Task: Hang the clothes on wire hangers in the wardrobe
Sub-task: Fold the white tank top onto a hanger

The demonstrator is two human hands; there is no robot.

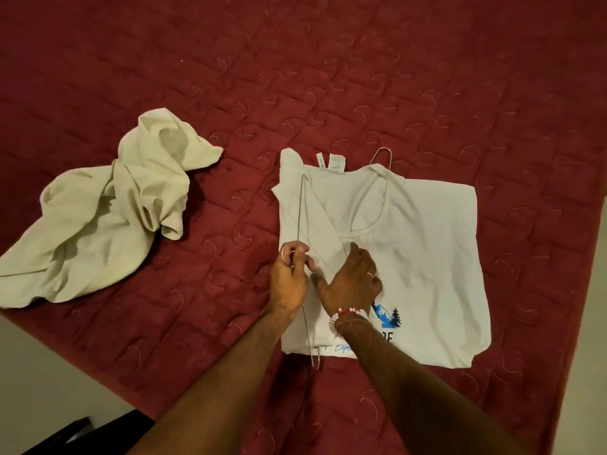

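Note:
A white T-shirt (427, 244) with a blue mountain print lies folded on the red bedspread, its neckline toward the far side. A wire hanger (300, 211) lies along the shirt's left edge, and my left hand (290, 277) grips it near the middle. Its lower end sticks out below the shirt's hem. My right hand (353, 282), with a ring and a beaded bracelet, presses on the shirt's fabric beside the left hand. A second wire hanger's (382, 156) tip pokes out from behind the collar.
A crumpled cream garment (108, 211) lies to the left on the quilted red bedspread (295, 77). The bed's edge runs along the lower left, with pale floor (49, 382) beyond it and a dark object (98, 431) at the bottom.

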